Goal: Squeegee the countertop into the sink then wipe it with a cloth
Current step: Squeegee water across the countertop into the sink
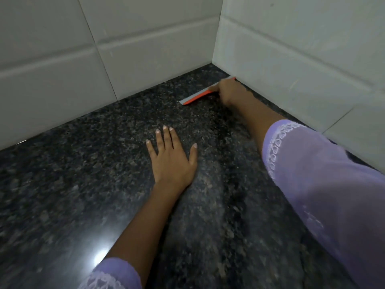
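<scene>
Squeegee (200, 96) sits blade-down on the worktop (83, 184) close to the wall corner (212, 61), gripped by the right hand (228, 91), apparently to start a pull from the far edge; left hand (170, 157) lies flat, released, nearer, likely bracing the reach; sink and cloth unseen

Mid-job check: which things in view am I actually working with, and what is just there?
In use:
squeegee, held in the right hand near the back corner
countertop, dark granite
left hand, flat on the countertop, holding nothing

Just there:
tiled walls
Sink and cloth are not in view.
</scene>
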